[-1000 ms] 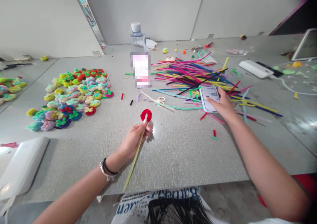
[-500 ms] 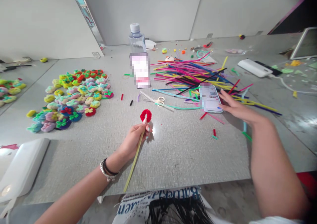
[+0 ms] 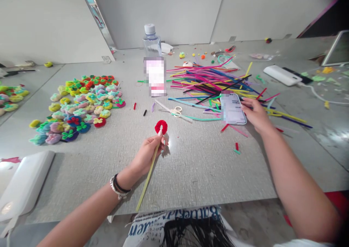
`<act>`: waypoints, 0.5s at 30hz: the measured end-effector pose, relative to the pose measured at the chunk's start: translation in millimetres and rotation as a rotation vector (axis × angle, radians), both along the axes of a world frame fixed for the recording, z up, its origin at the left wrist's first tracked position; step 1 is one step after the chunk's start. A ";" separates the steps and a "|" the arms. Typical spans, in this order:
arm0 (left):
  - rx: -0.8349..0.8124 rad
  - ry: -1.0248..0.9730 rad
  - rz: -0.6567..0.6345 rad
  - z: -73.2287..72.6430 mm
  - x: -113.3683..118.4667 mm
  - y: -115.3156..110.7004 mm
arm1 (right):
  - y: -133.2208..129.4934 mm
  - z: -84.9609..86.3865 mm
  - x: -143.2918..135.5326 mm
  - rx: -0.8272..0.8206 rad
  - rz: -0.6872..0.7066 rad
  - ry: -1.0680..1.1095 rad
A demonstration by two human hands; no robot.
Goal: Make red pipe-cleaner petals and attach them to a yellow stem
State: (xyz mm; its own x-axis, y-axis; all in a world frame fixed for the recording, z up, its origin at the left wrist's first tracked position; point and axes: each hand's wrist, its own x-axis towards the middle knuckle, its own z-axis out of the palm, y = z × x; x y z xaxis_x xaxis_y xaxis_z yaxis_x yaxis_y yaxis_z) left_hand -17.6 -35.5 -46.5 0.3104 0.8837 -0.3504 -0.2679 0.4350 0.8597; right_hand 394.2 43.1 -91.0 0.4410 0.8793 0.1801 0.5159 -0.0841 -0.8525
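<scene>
My left hand (image 3: 151,150) is closed around a pale yellow-green pipe cleaner (image 3: 146,183), whose tail hangs toward the table's front edge. Above the fingertips sits a red coiled pipe cleaner (image 3: 164,125) with a pale piece at its middle, pinched in the same grip. My right hand (image 3: 255,114) has curled fingers at the right edge of a phone (image 3: 236,112) with a lit screen, and holds it there. That phone rests against a pile of loose coloured pipe cleaners (image 3: 207,78). Scissors (image 3: 176,111) with cream handles lie between the two hands.
Many small fuzzy flower-like pieces (image 3: 81,105) cover the table's left. A second lit phone (image 3: 156,78) leans upright before a clear bottle (image 3: 152,45). A white power bank (image 3: 282,75) with a cable lies at right, a white box (image 3: 29,185) at front left.
The fingers of my right hand have curled in at the phone's edge, and that forearm has swung inward. The phone's screen looks different. My left hand stays in place with the red coil.
</scene>
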 end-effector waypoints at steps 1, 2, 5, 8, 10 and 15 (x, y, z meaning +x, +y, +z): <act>-0.001 0.000 -0.001 -0.1 0.0 0.2 | 1.4 -2.1 1.2 0.009 -0.003 -0.003; -0.001 0.001 -0.002 -0.2 0.1 0.3 | 2.1 -3.4 2.2 0.015 -0.004 -0.005; 0.000 -0.004 -0.008 -0.1 0.4 0.5 | 1.5 -4.1 3.6 0.019 -0.008 -0.015; 0.003 -0.023 -0.008 0.4 0.7 0.4 | -0.4 -2.5 2.8 0.010 0.002 -0.027; 0.000 -0.026 -0.005 0.8 0.8 0.2 | -1.3 -1.1 2.0 0.001 0.007 -0.029; 0.004 -0.011 -0.003 1.1 0.8 -0.2 | -2.2 0.9 1.1 -0.009 -0.001 -0.019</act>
